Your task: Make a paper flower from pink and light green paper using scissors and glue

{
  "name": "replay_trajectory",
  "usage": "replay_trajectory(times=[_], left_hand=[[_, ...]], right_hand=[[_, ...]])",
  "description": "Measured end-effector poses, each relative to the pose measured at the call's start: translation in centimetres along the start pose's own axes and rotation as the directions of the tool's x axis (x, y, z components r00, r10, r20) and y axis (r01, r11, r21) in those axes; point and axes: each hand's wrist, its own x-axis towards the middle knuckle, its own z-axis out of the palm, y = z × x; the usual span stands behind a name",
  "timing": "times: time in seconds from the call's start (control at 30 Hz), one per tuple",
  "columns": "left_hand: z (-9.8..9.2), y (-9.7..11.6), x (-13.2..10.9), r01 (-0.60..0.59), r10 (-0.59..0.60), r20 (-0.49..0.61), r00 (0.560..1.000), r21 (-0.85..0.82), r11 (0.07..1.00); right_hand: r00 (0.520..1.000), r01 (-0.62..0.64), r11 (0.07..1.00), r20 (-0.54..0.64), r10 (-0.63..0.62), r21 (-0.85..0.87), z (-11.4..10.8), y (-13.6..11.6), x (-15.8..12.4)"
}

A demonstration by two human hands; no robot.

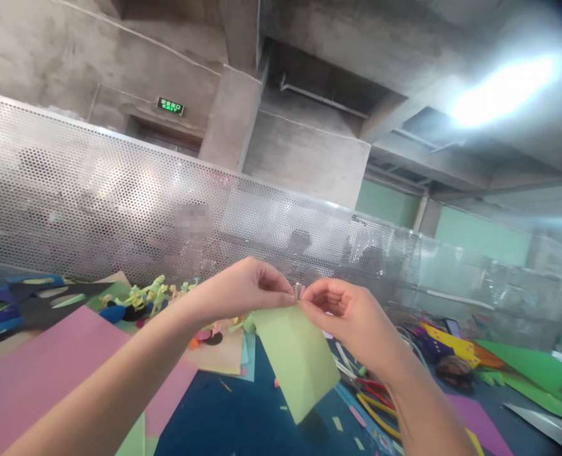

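A folded light green paper [296, 358] hangs in the air above the table, held by its top edge. My left hand [243, 288] pinches that edge from the left, fingers closed. From the right, my right hand [342, 310] pinches the same edge, its fingertips almost touching those of the left. A small pale bit shows between the fingertips; I cannot make out what it is.
A pink sheet [48, 373] lies at the lower left on the dark blue table [233, 418]. Coloured paper scraps and cut shapes [148, 294] lie behind. Scissors with red and yellow handles [373, 396] lie under my right wrist. Green sheets [532, 370] are at the right. A perforated metal screen [119, 202] stands behind.
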Motion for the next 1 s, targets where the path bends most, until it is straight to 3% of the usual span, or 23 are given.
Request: replay_trajectory(times=[0.47,1.0], left_hand=[[0.16,-0.11,0.25,-0.02,0.019,-0.043,0.999,-0.016,1.0],[-0.58,-0.56,0.03,0.013,-0.014,0.046,0.999,0.01,1.0]], right_hand=[[1.0,-0.014,0.999,0.015,0.014,-0.034,0.32,-0.05,0.21],[0.999,-0.005,1.0,0.036,0.005,0.002,0.1,0.05,0.05]])
